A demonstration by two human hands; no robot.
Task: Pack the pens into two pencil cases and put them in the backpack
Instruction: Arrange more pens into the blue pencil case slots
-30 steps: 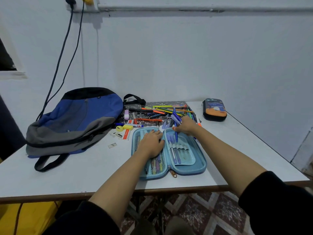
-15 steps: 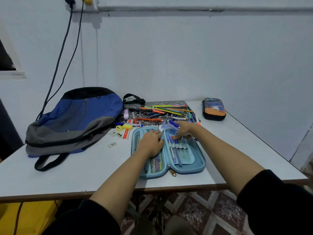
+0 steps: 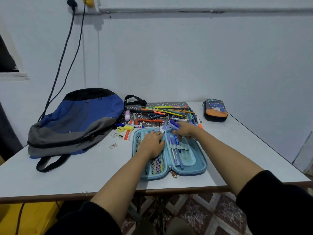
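Fingers of your right hand point(image 3: 185, 131) curl round a small bunch of blue pens point(image 3: 174, 124), whose ends stick out past your knuckles on the far side. That hand hovers over the far end of the right half of the light-blue pencil case point(image 3: 201, 165), which lies open below it, with a few pens already tucked under its elastic loops. Just left of that grip, your left hand point(image 3: 152, 144) lies palm down on the case's mesh pocket, fingers relaxed and slightly spread, pressing it flat. Directly beyond your right hand, the loose pens point(image 3: 169, 112) are heaped on a patterned mat point(image 3: 152, 106). Farther right and well apart sits the dark pencil case point(image 3: 215, 110), zipped. Far left of both hands, the backpack point(image 3: 76, 119) lies on the table point(image 3: 84, 167), with a yellow sharpener point(image 3: 128, 128) between it and the case.
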